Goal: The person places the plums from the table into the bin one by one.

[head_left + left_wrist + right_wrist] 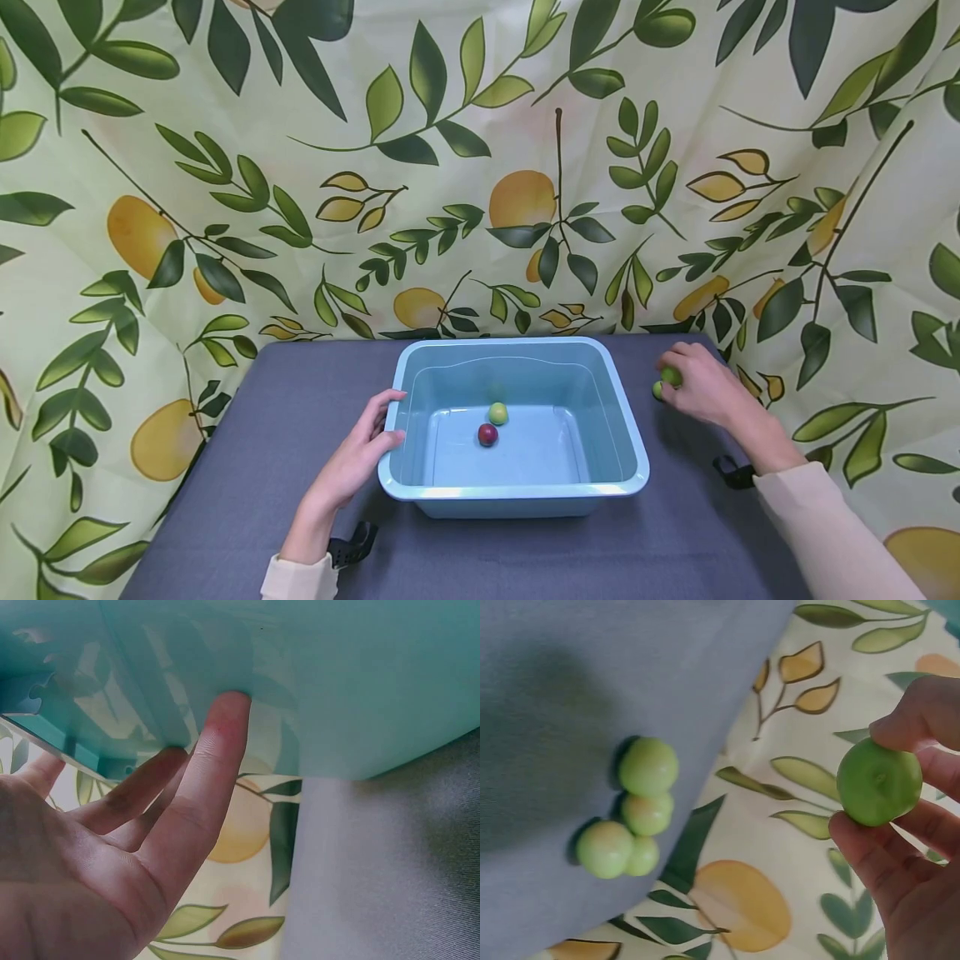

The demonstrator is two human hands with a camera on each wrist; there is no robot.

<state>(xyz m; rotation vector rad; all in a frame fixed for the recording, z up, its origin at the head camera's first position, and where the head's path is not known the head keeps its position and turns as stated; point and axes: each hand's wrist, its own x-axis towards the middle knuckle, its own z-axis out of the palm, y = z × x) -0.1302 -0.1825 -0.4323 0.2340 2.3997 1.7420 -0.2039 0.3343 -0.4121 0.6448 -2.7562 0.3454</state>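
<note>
A light blue plastic basin [525,492] stands on the table, and one pale green plum [498,413] and one dark red plum [487,434] lie inside on its floor. My left hand [367,442] holds the basin's left rim, with several fingers against the outer wall in the left wrist view. Off the basin's right side, my right hand [701,387] pinches a green plum [879,781] between thumb and fingers, above the table. Several more green plums [649,766] lie touching each other on the cloth nearby; the hand mostly hides them in the head view.
A dark grey-blue cloth [300,417] covers the table. Behind and at the sides hangs a curtain [450,192] printed with leaves and orange fruit. The table's far right edge runs close to the loose green plums. Each wrist wears a black strap [352,546].
</note>
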